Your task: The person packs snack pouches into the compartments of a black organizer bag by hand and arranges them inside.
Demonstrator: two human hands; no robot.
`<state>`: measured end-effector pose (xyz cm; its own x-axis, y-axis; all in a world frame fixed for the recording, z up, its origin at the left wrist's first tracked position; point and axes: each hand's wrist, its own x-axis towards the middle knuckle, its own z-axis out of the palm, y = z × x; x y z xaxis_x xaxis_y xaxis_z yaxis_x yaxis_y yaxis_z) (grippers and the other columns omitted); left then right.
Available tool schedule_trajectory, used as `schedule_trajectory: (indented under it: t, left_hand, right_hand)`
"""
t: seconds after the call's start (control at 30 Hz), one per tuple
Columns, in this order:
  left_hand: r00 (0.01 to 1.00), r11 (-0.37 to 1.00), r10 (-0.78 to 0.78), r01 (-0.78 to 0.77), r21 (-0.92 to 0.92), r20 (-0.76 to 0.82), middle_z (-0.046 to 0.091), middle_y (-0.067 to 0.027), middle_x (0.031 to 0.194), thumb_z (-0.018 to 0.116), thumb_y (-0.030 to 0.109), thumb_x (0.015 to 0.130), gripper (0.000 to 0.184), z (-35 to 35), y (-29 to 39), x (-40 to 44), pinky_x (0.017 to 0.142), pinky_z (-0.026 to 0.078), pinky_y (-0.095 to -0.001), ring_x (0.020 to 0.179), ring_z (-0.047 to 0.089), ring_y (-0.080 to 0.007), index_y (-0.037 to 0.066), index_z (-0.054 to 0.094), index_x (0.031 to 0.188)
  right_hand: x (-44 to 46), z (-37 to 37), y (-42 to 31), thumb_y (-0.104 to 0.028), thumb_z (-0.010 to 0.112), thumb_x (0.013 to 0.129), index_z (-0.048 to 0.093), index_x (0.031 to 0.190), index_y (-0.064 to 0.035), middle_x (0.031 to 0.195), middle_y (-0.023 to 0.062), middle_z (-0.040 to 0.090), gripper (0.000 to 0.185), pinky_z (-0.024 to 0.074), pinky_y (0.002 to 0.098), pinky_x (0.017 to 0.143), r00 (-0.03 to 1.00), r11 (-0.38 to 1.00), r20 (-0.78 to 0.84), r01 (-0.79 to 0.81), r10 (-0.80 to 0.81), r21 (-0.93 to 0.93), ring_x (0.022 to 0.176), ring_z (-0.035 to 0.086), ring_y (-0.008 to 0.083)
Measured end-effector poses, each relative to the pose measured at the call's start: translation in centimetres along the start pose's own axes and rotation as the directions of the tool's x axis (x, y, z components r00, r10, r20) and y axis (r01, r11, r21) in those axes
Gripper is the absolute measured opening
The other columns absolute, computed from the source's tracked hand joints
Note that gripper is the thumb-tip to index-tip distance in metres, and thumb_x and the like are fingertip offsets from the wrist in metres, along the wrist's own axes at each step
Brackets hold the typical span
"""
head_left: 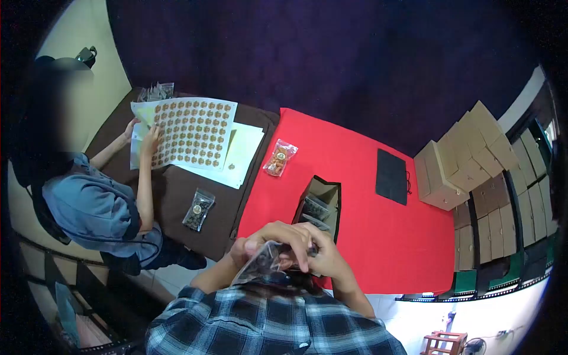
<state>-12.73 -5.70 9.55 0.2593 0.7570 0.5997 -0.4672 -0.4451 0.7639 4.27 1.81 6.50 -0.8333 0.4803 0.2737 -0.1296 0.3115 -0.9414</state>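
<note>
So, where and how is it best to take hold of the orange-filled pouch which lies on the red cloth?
I would pinch the pouch across its two long edges near the middle, coming from above and the right. It lies flat and is longer than wide; bare red cloth lies to its right, while paper sheets lie to its left.

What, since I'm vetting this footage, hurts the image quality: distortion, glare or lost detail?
Head view: fisheye distortion bows the perforated shelf rail at right, and the corners go black; the lower-right floor looks washed out; the dark curtain shows little detail; glints mark the held clear bag.
</note>
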Motion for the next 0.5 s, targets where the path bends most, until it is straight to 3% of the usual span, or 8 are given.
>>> schedule_trajectory:
  t: [0.07,0.1,0.13,0.2,0.33,0.4,0.43,0.5]
  left_hand:
    - [0.998,0.998,-0.062,0.063,-0.029,0.014,0.048,-0.0057,0.068,0.036,0.083,0.071,0.098,0.9,0.8,0.0,0.064,0.034,-0.0308,0.064,0.044,-0.0187,-0.007,0.07,0.094]
    - [0.98,0.981,-0.194,0.193,-0.036,-0.04,0.044,-0.0062,0.08,0.037,0.087,0.068,0.103,1.6,2.0,-0.5,0.067,0.034,-0.0305,0.073,0.046,-0.0185,-0.005,0.07,0.1]
    - [0.973,0.972,-0.23,0.228,-0.056,-0.029,0.043,-0.0076,0.093,0.037,0.089,0.065,0.109,1.7,1.9,-0.6,0.069,0.033,-0.0303,0.082,0.044,-0.0179,-0.004,0.067,0.112]
    - [0.959,0.955,-0.284,0.283,-0.086,0.004,0.041,-0.0075,0.096,0.037,0.092,0.065,0.114,1.9,1.4,-0.8,0.071,0.032,-0.0296,0.086,0.041,-0.0182,-0.002,0.061,0.124]
    - [0.957,0.95,-0.282,0.288,0.121,-0.064,0.046,-0.0115,0.102,0.021,0.094,0.069,0.119,1.0,0.2,-0.3,0.083,0.033,-0.0289,0.092,0.043,-0.0218,-0.007,0.06,0.119]
    - [0.923,0.99,-0.14,0.142,-0.023,-0.359,0.045,-0.012,0.128,0.015,0.074,0.09,0.09,0.9,-0.4,-0.8,0.104,0.029,-0.0364,0.12,0.042,-0.0191,0.005,0.032,0.146]
    - [0.88,0.992,-0.127,0.1,-0.083,-0.458,0.043,-0.0121,0.133,0.016,0.071,0.091,0.088,0.2,-0.4,-0.9,0.106,0.027,-0.0377,0.126,0.038,-0.0184,0.005,0.029,0.147]
    - [0.809,0.989,-0.15,0.117,-0.094,-0.569,0.04,-0.0119,0.139,0.018,0.067,0.093,0.083,-0.9,-1.7,-1.2,0.11,0.025,-0.0391,0.134,0.033,-0.0177,0.004,0.026,0.147]
  right_hand:
    - [0.0,-0.4,-0.1,-0.007,0.076,0.069,0.064,0.102,-0.0004,0.111,0.0137,0.065,0.036,0.0477,0.0384,0.091,0.979,0.998,0.194,-0.062,0.057,0.02,0.106,0.062,0.027]
    - [0.3,-0.7,-1.6,-0.004,0.074,0.066,0.067,0.091,-0.0004,0.102,0.0122,0.068,0.025,0.0493,0.0374,0.088,0.972,0.997,0.228,-0.074,0.066,0.029,0.101,0.064,0.0261]
    - [0.3,-0.9,-1.8,-0.005,0.074,0.067,0.066,0.09,0.0,0.1,0.011,0.068,0.025,0.05,0.0352,0.086,0.968,1.0,0.252,-0.017,0.021,-0.018,0.095,0.066,0.0242]
    - [0.4,-1.4,-2.9,-0.01,0.075,0.069,0.066,0.09,-0.0009,0.094,0.0104,0.069,0.025,0.0513,0.0345,0.08,0.928,0.978,0.33,-0.126,0.175,-0.165,0.087,0.068,0.0228]
    - [-0.1,-0.8,-2.5,-0.023,0.078,0.075,0.067,0.085,0.0005,0.082,0.0085,0.068,0.028,0.0507,0.0313,0.071,0.959,0.986,0.229,-0.153,0.165,-0.073,0.077,0.065,0.0175]
    - [0.4,-0.4,-2.0,-0.029,0.078,0.077,0.067,0.083,0.0017,0.075,0.0068,0.066,0.033,0.049,0.029,0.066,0.985,0.999,0.166,-0.038,0.038,-0.001,0.073,0.063,0.015]
    - [0.0,-0.1,-2.7,-0.036,0.075,0.081,0.067,0.079,0.0026,0.069,0.0044,0.062,0.04,0.045,0.0265,0.061,0.993,0.969,0.016,-0.122,0.121,0.216,0.066,0.057,0.0114]
    - [-0.4,-0.1,-0.3,-0.032,0.068,0.089,0.069,0.085,0.0022,0.07,0.0001,0.061,0.035,0.0422,0.0251,0.059,0.93,0.97,-0.296,-0.175,0.219,0.168,0.065,0.052,0.0073]
